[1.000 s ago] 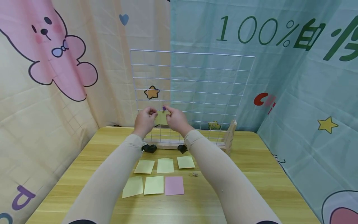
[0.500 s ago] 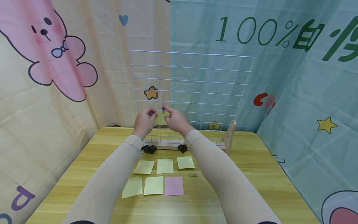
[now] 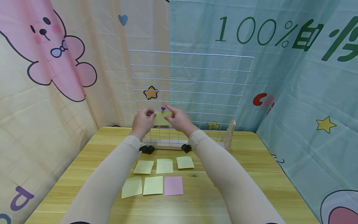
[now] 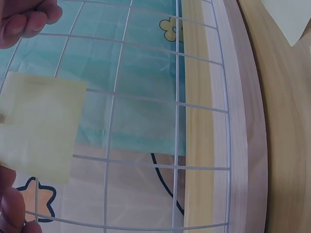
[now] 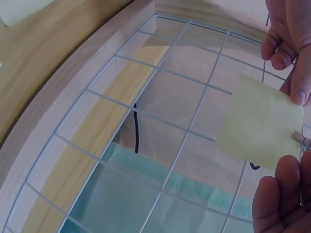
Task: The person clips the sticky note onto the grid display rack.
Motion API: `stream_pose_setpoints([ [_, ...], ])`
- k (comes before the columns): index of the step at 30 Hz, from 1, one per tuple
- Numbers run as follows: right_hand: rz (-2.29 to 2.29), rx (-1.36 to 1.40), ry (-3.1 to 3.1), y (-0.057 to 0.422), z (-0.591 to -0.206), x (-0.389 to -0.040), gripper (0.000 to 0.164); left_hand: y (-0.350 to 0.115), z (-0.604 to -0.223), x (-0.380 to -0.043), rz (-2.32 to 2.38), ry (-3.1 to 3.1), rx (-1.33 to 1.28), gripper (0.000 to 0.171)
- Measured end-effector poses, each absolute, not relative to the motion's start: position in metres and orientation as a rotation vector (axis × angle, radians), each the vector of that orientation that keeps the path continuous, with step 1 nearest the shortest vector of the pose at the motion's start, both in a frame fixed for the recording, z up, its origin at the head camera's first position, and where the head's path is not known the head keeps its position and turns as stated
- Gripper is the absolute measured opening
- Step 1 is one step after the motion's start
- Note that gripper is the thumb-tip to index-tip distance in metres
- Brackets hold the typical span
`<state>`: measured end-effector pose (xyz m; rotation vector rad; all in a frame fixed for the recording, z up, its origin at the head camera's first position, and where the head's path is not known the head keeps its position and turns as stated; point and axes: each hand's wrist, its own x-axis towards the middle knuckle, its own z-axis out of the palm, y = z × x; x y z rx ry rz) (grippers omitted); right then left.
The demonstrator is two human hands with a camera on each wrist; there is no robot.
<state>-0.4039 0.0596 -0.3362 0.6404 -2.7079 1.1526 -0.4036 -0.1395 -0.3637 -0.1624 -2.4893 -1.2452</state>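
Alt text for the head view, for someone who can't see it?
A person's left hand pinches a yellow sticky note with a purple heart-topped clip, at a white wire grid; the right hand is beside the clip. Five yellow notes and one pink note lie on the wooden table.

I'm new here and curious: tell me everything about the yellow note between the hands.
The yellow note is pale, squarish and looks like plain paper. It is upright, in front of the wire grid. A wooden-looking clip with a purple heart sits at its top edge. The left hand pinches its upper left corner; the right hand is close by.
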Motion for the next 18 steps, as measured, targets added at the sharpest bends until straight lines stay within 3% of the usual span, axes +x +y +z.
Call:
stream_pose_setpoints([
  [18, 1.099, 0.684, -2.731, 0.112, -0.341, -0.378, 0.060, -0.156, -0.361, -0.379, -1.088, -2.569, -0.312, 0.028],
])
